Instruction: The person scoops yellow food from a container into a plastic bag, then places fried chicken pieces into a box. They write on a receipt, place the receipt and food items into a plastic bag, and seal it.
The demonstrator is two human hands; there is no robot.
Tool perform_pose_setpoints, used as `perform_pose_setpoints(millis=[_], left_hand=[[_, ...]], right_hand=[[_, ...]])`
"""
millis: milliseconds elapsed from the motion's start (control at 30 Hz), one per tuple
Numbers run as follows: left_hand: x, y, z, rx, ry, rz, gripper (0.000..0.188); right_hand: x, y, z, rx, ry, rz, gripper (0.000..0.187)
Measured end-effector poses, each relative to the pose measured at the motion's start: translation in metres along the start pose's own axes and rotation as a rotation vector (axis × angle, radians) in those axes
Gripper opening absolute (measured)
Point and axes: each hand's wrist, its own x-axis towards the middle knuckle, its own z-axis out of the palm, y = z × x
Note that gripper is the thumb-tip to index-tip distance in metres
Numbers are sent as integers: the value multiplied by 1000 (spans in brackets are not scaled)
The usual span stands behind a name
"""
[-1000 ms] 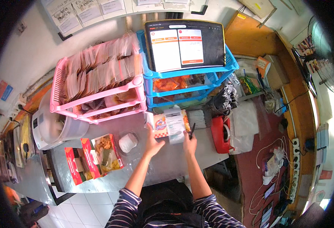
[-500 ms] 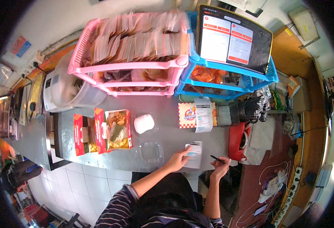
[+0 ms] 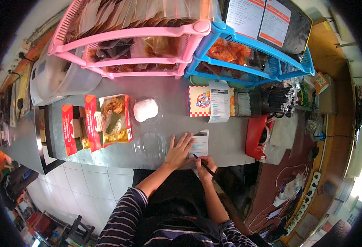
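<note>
1. Through the head view, I see the left hand (image 3: 177, 154) lying with its grip open, fingers spread apart, fingertips at the left edge of a paper slip (image 3: 200, 144).
2. I note the right hand (image 3: 205, 169) with its grip clamped on a black pen (image 3: 211, 171); the tip is at the slip's lower part. Whether it touches the paper, I cannot tell.
3. The slip lies near the front edge of the metal surface (image 3: 226, 144), between both hands.
4. Beyond it I log a checkered box (image 3: 198, 107) with a second slip (image 3: 219, 105) draped over it.
5. Right of the slip: a red tape dispenser (image 3: 254, 138). Left: a clear plastic container (image 3: 149, 146) and a white wrapped bundle (image 3: 145, 110).
</note>
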Motion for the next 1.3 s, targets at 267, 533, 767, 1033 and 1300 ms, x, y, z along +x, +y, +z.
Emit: perform_pose_setpoints(millis=[267, 533, 767, 1033, 1300], left_hand=[[0, -1, -6, 29, -22, 42, 88], [1, -1, -5, 29, -47, 30, 89], [1, 1, -9, 12, 8, 21, 82], [0, 0, -7, -29, 36, 18, 86], [0, -1, -4, -6, 69, 29, 86]], right_hand=[[2, 16, 11, 8, 24, 29, 11], [5, 17, 10, -71, 14, 22, 10], [8, 17, 0, 7, 88, 87, 8], [26, 21, 6, 104, 105, 73, 11], [28, 22, 21, 37, 190, 25, 14]])
